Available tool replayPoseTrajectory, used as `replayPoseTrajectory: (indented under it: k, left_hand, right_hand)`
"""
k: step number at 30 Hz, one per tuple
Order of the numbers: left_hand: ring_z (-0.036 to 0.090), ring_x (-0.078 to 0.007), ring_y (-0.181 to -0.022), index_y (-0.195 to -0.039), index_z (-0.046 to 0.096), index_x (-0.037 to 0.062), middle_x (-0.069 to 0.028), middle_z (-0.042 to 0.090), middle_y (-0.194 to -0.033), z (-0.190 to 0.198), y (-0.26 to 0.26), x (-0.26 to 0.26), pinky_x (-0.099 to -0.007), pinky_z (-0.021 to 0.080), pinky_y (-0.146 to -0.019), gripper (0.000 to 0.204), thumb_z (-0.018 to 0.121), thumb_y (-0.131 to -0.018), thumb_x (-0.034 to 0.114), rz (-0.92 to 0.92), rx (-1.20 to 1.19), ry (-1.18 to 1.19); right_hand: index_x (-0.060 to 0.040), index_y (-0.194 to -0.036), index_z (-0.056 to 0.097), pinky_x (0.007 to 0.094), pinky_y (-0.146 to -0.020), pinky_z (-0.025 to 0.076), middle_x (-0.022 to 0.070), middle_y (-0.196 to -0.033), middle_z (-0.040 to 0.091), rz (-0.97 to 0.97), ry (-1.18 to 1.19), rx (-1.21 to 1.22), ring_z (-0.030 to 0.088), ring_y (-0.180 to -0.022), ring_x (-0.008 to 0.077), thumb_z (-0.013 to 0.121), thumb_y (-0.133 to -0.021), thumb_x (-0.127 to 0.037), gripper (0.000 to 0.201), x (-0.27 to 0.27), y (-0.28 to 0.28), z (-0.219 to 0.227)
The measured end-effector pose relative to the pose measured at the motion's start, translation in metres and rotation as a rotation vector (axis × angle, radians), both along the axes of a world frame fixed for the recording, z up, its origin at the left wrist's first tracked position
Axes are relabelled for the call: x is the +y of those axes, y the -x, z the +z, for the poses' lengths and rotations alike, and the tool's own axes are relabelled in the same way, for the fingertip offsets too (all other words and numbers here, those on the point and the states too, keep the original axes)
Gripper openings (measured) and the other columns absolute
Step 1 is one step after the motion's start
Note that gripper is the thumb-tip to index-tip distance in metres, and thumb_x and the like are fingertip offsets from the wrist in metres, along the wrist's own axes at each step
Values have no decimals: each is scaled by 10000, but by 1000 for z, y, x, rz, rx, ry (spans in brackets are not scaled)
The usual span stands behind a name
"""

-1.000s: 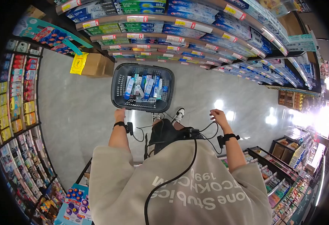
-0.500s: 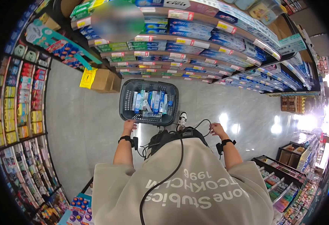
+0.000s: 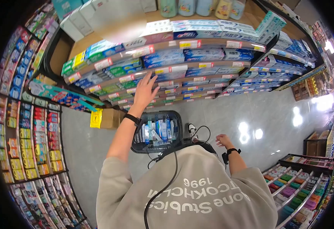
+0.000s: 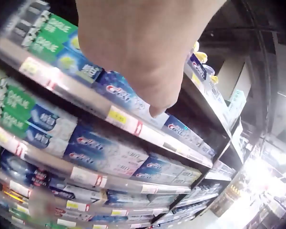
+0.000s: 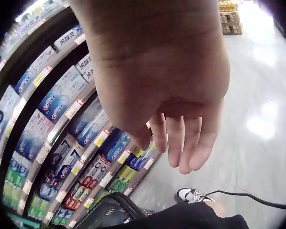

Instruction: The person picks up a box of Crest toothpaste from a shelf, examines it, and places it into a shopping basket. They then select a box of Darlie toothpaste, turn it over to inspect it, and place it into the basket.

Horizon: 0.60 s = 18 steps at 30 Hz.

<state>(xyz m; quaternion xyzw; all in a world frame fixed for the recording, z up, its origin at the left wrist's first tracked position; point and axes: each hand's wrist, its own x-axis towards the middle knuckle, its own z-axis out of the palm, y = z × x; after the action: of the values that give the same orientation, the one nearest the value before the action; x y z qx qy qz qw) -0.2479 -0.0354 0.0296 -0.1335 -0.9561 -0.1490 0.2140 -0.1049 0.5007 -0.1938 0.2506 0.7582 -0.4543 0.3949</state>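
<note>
My left hand is raised in front of the toothpaste shelves, fingers spread and slightly bent, holding nothing. In the head view its fingertips overlap a shelf edge with price tags. The left wrist view shows the hand in front of blue Crest boxes, with green Darlie boxes to the left. My right hand hangs at my side; its fingers are loosely curled around nothing. Below the left forearm, a dark basket on the floor holds several toothpaste boxes.
Beside the basket stand a cardboard box and a yellow packet. Stocked shelves line the left side, and a rack of colourful goods is behind on the right. A black cable runs over the shirt.
The left hand has risen from beside the basket's near rim to the toothpaste shelves. The head view has tilted up, showing more upper shelf. The right hand stays low at the side.
</note>
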Motion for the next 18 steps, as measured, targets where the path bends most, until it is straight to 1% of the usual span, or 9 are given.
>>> replayPoseTrajectory:
  k: [3,6,7,10,11,14,15,18]
  left_hand:
    - [435,-358,-1414,-1464,506,113,-180,429,-1557,34,56,31,-535,346,-1165,621,700,-928,358,-24,-32,76]
    - [456,-360,-1399,-1466,510,108,-187,474,-1526,54,104,48,-563,351,-1147,651,700,-921,411,85,-183,216]
    - [503,-380,-1352,-1448,535,110,-198,545,-1458,38,129,41,-533,392,-1118,690,694,-905,504,108,-133,251]
    - [559,-405,-1277,-1371,592,53,-225,616,-1361,35,169,36,-500,453,-1053,741,651,-899,621,179,-212,196]
    - [592,-408,-1226,-1308,639,57,-211,648,-1318,44,173,41,-479,478,-1015,755,659,-873,673,195,-283,128]
    - [588,-399,-1239,-1310,646,89,-180,654,-1326,52,184,45,-479,469,-1029,758,635,-871,707,159,-429,94]
    - [563,-370,-1290,-1344,636,128,-146,641,-1369,48,187,44,-455,426,-1085,762,612,-873,727,170,-479,-7]
    - [522,-339,-1349,-1378,618,137,-134,618,-1413,32,195,41,-434,367,-1137,781,599,-875,735,167,-426,-115]
  right_hand:
    - [-66,-1205,659,372,-626,588,99,-995,730,-89,23,-8,710,-738,212,605,-960,-229,300,21,18,-14]
    - [-63,-1200,663,382,-624,592,109,-998,727,-181,46,15,711,-734,227,587,-954,-208,295,38,23,-14]
    - [-61,-1197,665,384,-622,594,113,-999,726,-201,56,27,711,-730,232,580,-952,-200,294,41,25,-13]
    - [-57,-1186,673,389,-611,594,119,-998,723,-255,52,6,710,-716,243,556,-947,-178,293,53,28,-11]
    - [-50,-1183,675,388,-607,592,122,-991,723,-276,50,2,709,-710,244,553,-944,-172,295,57,26,-14]
    - [-29,-1176,675,386,-597,587,130,-971,722,-333,30,-13,707,-693,247,547,-937,-158,300,72,24,-29]
    - [-21,-1175,672,385,-595,586,133,-963,722,-353,16,-22,706,-688,248,548,-936,-157,301,77,23,-35]
    - [-3,-1172,667,384,-590,582,141,-947,722,-378,3,-58,703,-675,252,554,-933,-155,305,84,26,-41]
